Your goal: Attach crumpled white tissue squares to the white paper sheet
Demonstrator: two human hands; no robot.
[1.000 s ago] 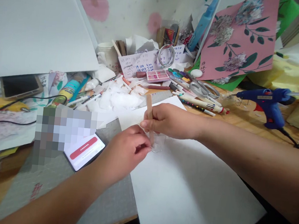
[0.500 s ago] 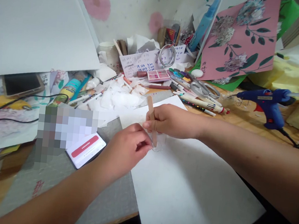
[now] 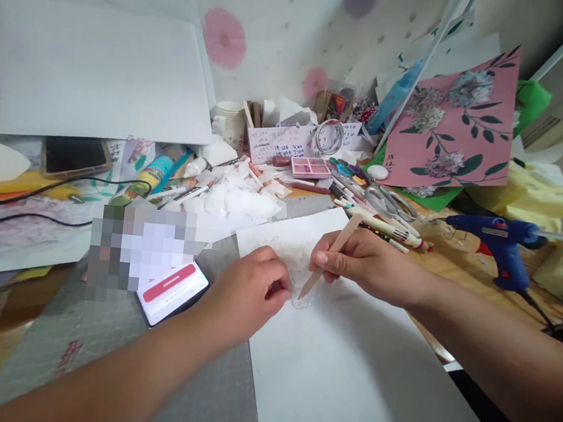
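Observation:
In my right hand [image 3: 356, 258] I grip a flat wooden craft stick [image 3: 333, 250], slanted with its lower end inside a small clear plastic cup [image 3: 302, 302]. The cup stands on a large white sheet of paper [image 3: 325, 374]. My left hand [image 3: 251, 288] is closed at the cup's left side, thumb and fingertips pinching its rim. What the cup contains is too hard to make out.
A lit phone [image 3: 174, 293] lies on a grey cutting mat [image 3: 206, 376] to the left. Crumpled white tissue [image 3: 242, 200], pens [image 3: 384, 224] and scissors [image 3: 386, 201] clutter the back. A blue hot glue gun [image 3: 502, 242] is at right.
The craft stick's top has swung from leaning left to leaning right as my right hand shifted rightward. My left hand stays at the cup. The camera view has tilted and shifted slightly.

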